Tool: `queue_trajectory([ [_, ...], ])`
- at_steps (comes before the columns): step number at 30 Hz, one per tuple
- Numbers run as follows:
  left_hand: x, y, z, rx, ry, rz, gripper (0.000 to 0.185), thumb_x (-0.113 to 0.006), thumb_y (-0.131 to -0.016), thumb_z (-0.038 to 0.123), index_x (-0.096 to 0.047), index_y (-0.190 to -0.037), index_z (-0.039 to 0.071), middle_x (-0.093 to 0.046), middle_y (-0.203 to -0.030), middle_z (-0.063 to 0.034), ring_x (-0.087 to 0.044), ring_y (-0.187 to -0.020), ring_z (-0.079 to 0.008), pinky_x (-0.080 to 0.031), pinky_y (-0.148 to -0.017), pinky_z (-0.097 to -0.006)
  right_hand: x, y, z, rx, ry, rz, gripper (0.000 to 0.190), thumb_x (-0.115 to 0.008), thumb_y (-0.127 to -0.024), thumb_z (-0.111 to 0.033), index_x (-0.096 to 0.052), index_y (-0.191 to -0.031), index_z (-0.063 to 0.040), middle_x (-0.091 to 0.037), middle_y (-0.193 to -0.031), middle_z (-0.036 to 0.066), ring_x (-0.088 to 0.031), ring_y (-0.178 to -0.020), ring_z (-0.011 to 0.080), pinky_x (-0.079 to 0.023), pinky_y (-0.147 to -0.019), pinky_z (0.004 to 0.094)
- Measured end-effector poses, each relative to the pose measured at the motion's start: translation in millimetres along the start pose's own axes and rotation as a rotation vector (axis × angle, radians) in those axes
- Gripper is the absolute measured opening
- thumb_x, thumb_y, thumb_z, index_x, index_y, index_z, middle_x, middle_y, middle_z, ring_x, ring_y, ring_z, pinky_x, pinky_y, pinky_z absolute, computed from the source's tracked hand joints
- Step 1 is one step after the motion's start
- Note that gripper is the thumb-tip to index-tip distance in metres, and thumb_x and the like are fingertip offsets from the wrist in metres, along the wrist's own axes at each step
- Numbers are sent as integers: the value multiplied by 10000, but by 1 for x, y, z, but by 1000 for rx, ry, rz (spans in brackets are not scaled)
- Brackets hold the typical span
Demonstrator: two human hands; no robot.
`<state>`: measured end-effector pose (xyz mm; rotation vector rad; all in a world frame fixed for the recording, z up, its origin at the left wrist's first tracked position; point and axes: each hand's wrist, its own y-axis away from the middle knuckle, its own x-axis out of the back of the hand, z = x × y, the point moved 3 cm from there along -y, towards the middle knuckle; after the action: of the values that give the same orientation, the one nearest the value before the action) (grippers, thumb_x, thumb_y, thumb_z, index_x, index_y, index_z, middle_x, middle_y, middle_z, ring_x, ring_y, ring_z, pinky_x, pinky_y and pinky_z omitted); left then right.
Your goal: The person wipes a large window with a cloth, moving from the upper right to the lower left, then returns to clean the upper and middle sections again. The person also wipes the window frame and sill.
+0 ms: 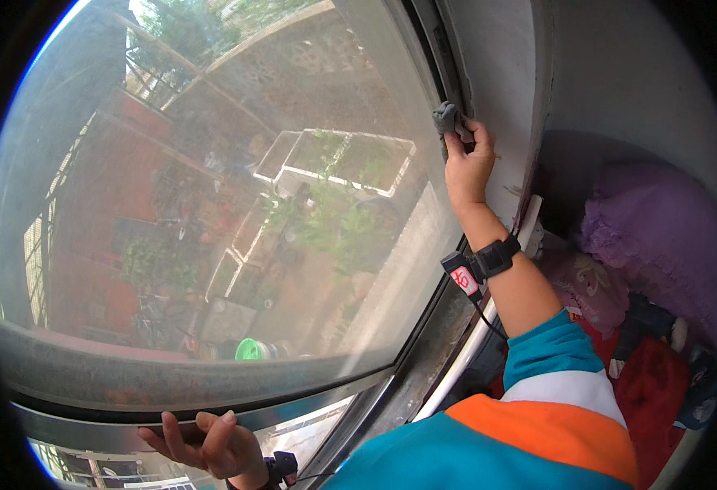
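Observation:
A large sliding window pane (pixel 211 245) in a metal frame fills the left of the view, dusty and see-through. My right hand (pixel 470 162) pinches a crumpled grey cloth (pixel 447 116) against the dark window track (pixel 438 52) near the top. A strapped black device is on that wrist. At the lower left, my left hand (pixel 208 444) has its fingers bent and spread at the metal edge of the sash (pixel 107 432), touching it; it holds no loose object. Another strapped device sits on the left wrist.
A white rail (pixel 456 361) runs beside the sill. At right lie a purple frilled fabric item (pixel 658 226), a pink patterned cloth (pixel 588 282) and red clothing (pixel 649 386). Through the glass show plants (pixel 346 233), white-edged frames and a green bucket (pixel 249 350).

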<state>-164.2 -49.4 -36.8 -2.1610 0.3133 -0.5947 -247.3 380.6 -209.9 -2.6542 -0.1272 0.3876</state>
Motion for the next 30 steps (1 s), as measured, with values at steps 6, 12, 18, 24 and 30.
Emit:
queue_trajectory([
  [6, -1, 5, 0, 78, 63, 2, 305, -464, -829, -47, -575, -741, 223, -450, -1302, -124, -274, -1324, -360, -207, -1072, -600, -7, 13, -37, -217, -51, 50, 262, -635, -785, -77, -558, -1018, 14, -522, -1010, 135, -540, -861, 255, -441, -773, 351],
  [12, -2, 9, 1, 116, 116, 12, 323, -467, -849, -7, -645, -736, 238, -493, -1276, -94, -282, -1324, -329, -216, -1092, -493, -1, 86, -116, 209, -23, -162, 289, -621, -816, -58, -502, -1072, 3, -458, -1018, 185, -468, -934, 323, -400, -799, 390],
  [18, -1, 8, 2, 181, 173, 51, 238, -467, -875, 71, -635, -803, 223, -549, -1195, -93, -327, -1298, -324, -152, -1089, -521, 16, 192, -191, 488, -260, -464, 394, -740, -654, 20, -647, -1008, -125, -485, -969, 83, -468, -853, 215, -400, -706, 281],
  [24, -2, 6, 3, 172, 140, 67, 172, -474, -890, 124, -610, -832, 213, -563, -1177, -79, -355, -1285, -319, -48, -1072, -598, 29, 245, -216, 544, -430, -633, 479, -762, -628, -60, -641, -1072, -193, -468, -962, 33, -454, -868, 194, -380, -690, 308],
  [30, -1, 9, 3, 177, 67, 46, 193, -476, -866, 31, -589, -804, 175, -570, -1185, -88, -372, -1283, -311, -103, -1080, -580, 22, 212, -206, 593, -268, -590, 481, -707, -613, 55, -617, -1041, -146, -474, -966, 47, -450, -878, 214, -382, -726, 312],
])
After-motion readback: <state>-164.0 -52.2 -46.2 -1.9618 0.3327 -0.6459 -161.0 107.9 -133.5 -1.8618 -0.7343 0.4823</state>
